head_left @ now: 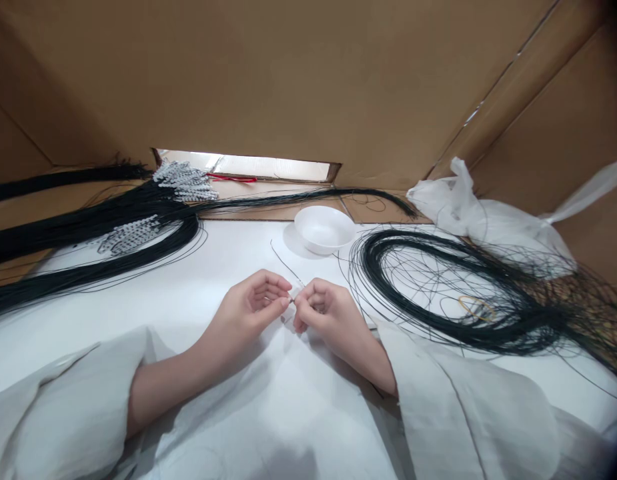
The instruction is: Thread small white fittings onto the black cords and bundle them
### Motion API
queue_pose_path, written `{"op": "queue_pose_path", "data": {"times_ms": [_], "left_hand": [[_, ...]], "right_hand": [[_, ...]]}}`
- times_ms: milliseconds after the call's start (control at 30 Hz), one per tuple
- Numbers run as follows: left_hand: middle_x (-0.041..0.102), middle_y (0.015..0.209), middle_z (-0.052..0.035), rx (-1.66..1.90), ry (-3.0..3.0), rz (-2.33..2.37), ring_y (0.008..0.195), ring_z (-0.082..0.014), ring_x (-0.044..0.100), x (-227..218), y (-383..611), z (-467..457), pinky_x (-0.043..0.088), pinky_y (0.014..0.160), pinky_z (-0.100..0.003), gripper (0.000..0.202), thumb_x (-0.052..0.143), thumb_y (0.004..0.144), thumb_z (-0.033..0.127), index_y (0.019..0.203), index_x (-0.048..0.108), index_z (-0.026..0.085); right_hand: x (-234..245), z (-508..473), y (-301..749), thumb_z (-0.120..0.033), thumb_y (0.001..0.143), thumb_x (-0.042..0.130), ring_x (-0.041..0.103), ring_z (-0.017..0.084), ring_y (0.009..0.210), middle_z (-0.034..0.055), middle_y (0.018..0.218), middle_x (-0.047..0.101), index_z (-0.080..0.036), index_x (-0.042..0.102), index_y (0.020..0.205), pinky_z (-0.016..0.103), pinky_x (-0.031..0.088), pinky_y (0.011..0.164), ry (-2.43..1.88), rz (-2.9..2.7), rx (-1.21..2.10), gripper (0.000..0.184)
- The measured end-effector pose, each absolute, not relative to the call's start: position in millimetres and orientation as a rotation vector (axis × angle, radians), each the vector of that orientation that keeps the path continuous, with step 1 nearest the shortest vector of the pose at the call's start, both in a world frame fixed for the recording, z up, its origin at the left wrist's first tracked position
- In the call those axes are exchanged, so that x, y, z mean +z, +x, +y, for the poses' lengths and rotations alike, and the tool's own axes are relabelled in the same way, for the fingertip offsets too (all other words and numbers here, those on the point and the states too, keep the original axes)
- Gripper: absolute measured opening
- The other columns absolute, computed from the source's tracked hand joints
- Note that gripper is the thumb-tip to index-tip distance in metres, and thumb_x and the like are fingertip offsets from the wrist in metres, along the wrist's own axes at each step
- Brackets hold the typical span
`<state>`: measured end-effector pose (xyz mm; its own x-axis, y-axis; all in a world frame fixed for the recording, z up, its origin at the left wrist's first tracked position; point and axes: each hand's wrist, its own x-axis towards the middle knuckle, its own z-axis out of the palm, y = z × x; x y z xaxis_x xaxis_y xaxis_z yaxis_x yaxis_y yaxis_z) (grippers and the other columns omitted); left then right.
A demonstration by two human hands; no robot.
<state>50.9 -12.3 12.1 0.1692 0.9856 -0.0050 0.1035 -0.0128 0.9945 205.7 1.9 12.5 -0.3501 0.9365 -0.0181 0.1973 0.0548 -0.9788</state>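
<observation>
My left hand (255, 303) and my right hand (328, 308) meet low over the white table, fingertips almost touching. Each pinches with thumb and forefinger at a thin black cord (285, 262), whose free end sticks up and away to the left. A tiny dark piece shows between the fingertips, too small to make out. Just beyond the hands stands a white bowl (324, 230); its inside looks plain white. To the right of my right hand lies a loose coil of black cords (503, 341).
Thick black cord bundles (78, 223) lie at the left, with black-and-white twisted pieces (185, 180) on them. A red strip (233, 178) lies behind. A white plastic bag (498, 217) sits at the back right. Cardboard walls (288, 80) with a low slot enclose the white tabletop (228, 247).
</observation>
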Motion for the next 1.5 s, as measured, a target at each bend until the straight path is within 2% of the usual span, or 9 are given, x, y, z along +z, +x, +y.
{"op": "queue_pose_path", "data": {"times_ms": [200,533,867,1500], "left_hand": [[0.058,0.085,-0.0002,1.025,1.434,1.161,0.076,-0.0126,0.056,11.6,50.2,-12.8,0.044,0.071,-0.026,0.010,0.054,0.080,0.022,0.090,0.053,0.019],[0.058,0.081,0.0007,0.998,1.366,1.157,0.074,-0.0105,0.054,14.1,51.6,-12.9,0.043,0.069,-0.022,0.011,0.056,0.079,0.022,0.089,0.053,0.018],[0.060,0.078,0.0001,1.035,1.262,1.110,0.074,-0.0108,0.056,11.4,52.7,-11.0,0.043,0.070,-0.023,0.016,0.061,0.077,0.026,0.088,0.053,0.018],[0.060,0.068,0.0013,1.043,1.157,1.135,0.066,-0.0115,0.057,13.7,52.9,-14.0,0.043,0.064,-0.023,0.014,0.062,0.075,0.024,0.085,0.054,0.018]], "right_hand": [[12.8,0.2,206.4,-0.018,0.077,0.052,0.057,0.010,0.052,-0.0016,0.056,0.060,-0.017,0.050,0.069,0.021,0.044,0.053,-1.169,-1.718,1.260,0.008],[14.2,-0.9,208.3,-0.018,0.078,0.051,0.056,0.011,0.059,-0.0009,0.064,0.058,-0.017,0.050,0.070,0.021,0.042,0.056,-1.152,-1.886,1.018,0.008],[16.3,-2.9,208.8,-0.019,0.079,0.051,0.055,0.011,0.061,-0.0009,0.065,0.058,-0.017,0.051,0.071,0.021,0.042,0.058,-1.167,-1.879,0.950,0.008],[20.2,-5.8,209.2,-0.018,0.080,0.050,0.056,0.011,0.063,-0.0009,0.068,0.060,-0.018,0.052,0.071,0.022,0.041,0.061,-1.168,-1.924,0.943,0.009]]}}
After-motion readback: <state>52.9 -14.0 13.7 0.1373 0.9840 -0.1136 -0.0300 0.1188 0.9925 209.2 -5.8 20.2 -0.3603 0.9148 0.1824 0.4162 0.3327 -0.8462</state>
